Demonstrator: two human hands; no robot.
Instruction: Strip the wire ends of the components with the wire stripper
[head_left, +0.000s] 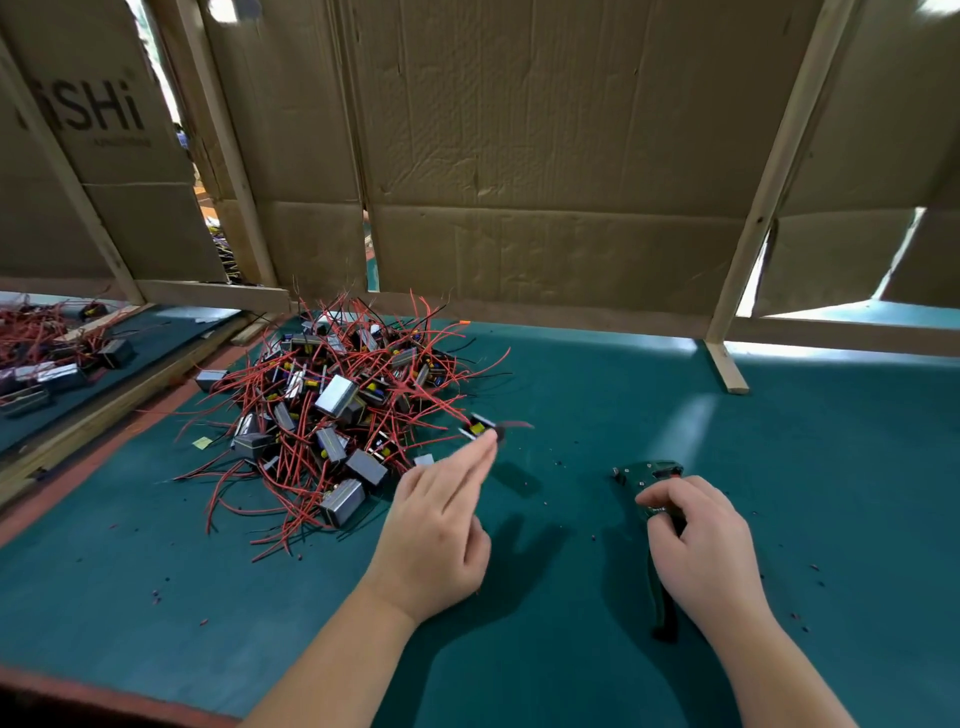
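Two piles: far-left pile (52, 353) cut off by the frame edge, main pile (332, 410) a red-wire tangle on the mat (571, 649). Left hand (441, 530) stretched forward, fingers (467, 462) straight and together. Loose component (480, 428) right at those fingertips, motion-blurred, contact impossible to call. Right hand (701, 540) curled round the stripper (649, 470), low on the mat; head poking out past the fingers, handles mostly hidden under the palm.
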